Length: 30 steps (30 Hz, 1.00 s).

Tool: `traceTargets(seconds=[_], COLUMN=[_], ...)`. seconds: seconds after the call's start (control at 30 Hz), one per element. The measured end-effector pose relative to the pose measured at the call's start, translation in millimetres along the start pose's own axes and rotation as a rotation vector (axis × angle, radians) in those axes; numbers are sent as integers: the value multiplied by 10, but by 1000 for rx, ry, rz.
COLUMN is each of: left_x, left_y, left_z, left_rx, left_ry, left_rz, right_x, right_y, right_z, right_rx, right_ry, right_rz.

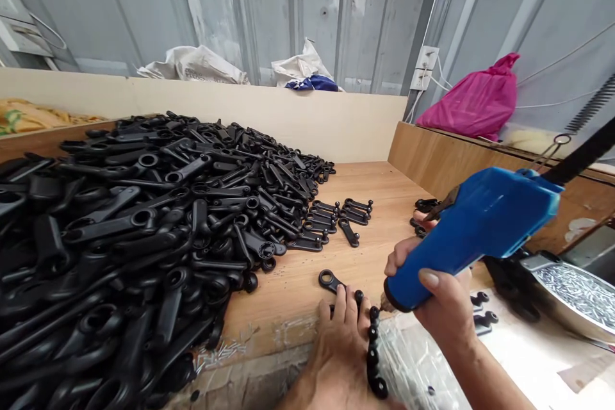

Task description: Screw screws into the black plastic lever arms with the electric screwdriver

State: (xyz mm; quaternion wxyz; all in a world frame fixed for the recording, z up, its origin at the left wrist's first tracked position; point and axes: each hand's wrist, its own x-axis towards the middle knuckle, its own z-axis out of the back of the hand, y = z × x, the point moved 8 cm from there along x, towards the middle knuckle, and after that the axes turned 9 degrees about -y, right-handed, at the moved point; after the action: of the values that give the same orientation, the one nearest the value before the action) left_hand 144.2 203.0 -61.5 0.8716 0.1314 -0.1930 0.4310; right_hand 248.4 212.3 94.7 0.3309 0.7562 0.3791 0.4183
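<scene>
My right hand (pixel 444 298) is wrapped around a blue electric screwdriver (pixel 473 230), which hangs by a ring from a coil spring. The tip points down and left at a row of black knobs (pixel 373 353). These knobs belong to black crank handles lined up on the near edge of the work surface. My left hand (pixel 336 339) presses over the handles with bent fingers, hiding most of them. One ring-ended crank handle (pixel 328 279) pokes out beyond the fingertips. Whether the bit touches a screw is too small to tell.
A large heap of black crank handles (pixel 158 205) covers the left side. Several handles (pixel 331 221) lie in rows mid-table. Loose screws (pixel 225 352) are scattered near the front, and a metal pan of screws (pixel 576 291) stands at right. A pink bag (pixel 473 102) sits on the right ledge.
</scene>
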Motion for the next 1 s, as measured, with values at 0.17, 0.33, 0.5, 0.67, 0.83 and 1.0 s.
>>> traceTargets(seconds=[0.17, 0.33, 0.5, 0.67, 0.83, 1.0], left_x=[-15, -38, -53, -49, -7, 6], left_y=[-11, -62, -45, -74, -25, -17], left_z=[14, 18, -52, -37, 40, -33], left_rx=[6, 57, 61, 59, 4, -112], left_ry=[11, -83, -74, -21, 76, 291], left_rz=[22, -21, 23, -63, -3, 52], right_x=[-86, -101, -121, -152, -151, -183], right_y=[-119, -136, -177, -188, -135, -216], right_z=[-62, -88, -63, -52, -72, -53], right_rx=[-1, 49, 71, 83, 46, 53], right_ry=[154, 180, 222, 231, 205, 237], right_rz=[-104, -148, -180, -200, -171, -233])
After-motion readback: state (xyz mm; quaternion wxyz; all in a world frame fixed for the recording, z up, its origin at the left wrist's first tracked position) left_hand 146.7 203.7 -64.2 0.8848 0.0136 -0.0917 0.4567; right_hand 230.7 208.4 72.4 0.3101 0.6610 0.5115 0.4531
